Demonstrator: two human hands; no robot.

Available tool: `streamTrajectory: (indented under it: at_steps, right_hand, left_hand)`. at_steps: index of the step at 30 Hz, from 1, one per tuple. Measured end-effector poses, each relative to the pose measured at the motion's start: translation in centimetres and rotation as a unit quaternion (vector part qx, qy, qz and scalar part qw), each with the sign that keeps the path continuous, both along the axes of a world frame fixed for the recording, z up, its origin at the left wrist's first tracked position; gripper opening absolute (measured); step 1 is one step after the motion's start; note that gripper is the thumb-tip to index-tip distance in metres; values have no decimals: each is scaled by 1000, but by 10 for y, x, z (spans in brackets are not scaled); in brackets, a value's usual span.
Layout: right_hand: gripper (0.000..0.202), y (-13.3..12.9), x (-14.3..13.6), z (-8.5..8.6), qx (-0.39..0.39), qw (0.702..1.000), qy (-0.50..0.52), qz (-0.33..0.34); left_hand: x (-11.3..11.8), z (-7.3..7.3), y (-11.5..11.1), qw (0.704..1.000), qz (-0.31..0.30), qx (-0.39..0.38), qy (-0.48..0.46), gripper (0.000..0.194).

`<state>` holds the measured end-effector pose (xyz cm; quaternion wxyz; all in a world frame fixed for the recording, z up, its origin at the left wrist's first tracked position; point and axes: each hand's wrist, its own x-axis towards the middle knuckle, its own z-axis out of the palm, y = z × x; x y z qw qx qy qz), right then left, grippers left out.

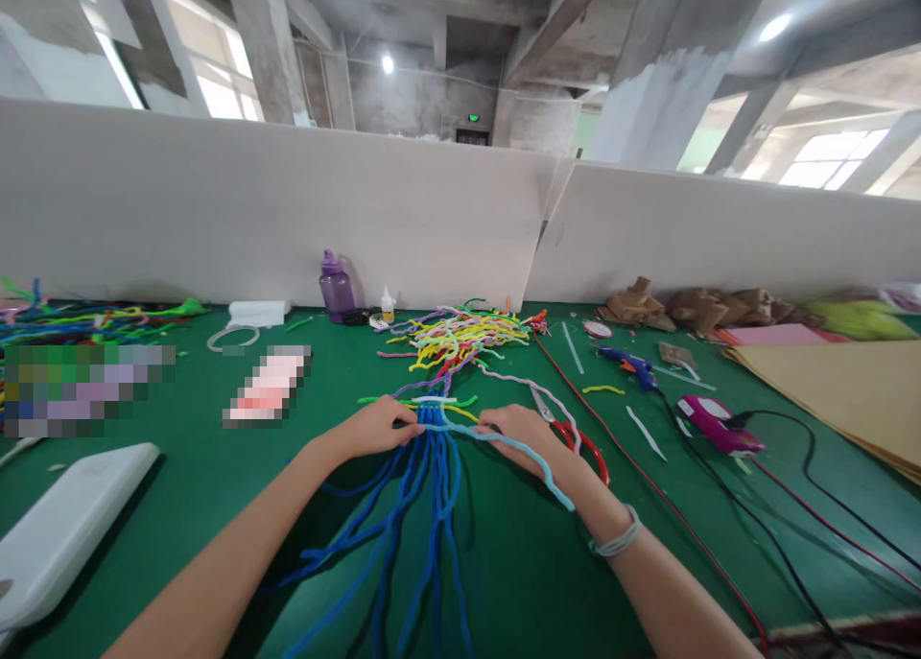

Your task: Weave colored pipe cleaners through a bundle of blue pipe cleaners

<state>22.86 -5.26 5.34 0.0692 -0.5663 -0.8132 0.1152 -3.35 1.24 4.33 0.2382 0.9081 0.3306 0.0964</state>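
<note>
A light blue pipe cleaner (531, 450) stretches between my hands, its loose end passing over the back of the right one. My left hand (381, 426) pinches it at its left end. With fingertips closed around the same stem, my right hand (519, 433) is a short way to the right. Between them, a bundle of dark blue pipe cleaners (432, 486) hangs toward me, spreading into long strands on the table. Several crosswise stems, including a green one (374, 400) and a white one (435, 399), lie at the bundle's top.
Behind my hands lies a pile of mixed pipe cleaners (460, 338). Red-handled scissors (594, 453) rest partly behind my right hand. A glue gun (627, 364), a magenta device (716, 424) and cables occupy the right side. A purple bottle (337, 290) and a white device (76, 525) stand left.
</note>
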Motion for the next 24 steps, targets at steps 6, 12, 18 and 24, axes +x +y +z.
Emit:
streamTrajectory:
  at_steps: [6,12,18,24]
  right_hand:
    - [29,1,6,4,-38,993,106,21]
    - [26,5,8,-3,-50,983,173,30]
    - [36,13,11,-14,-81,974,201,64]
    - [30,8,11,-9,-106,965,233,61]
  left_hand:
    - [-6,10,3,997,38,-63,-16,45]
    - [-12,18,6,987,70,-131,-56,53]
    - [-21,20,10,977,77,-188,-59,53]
    - [-25,20,10,971,83,-218,-59,51]
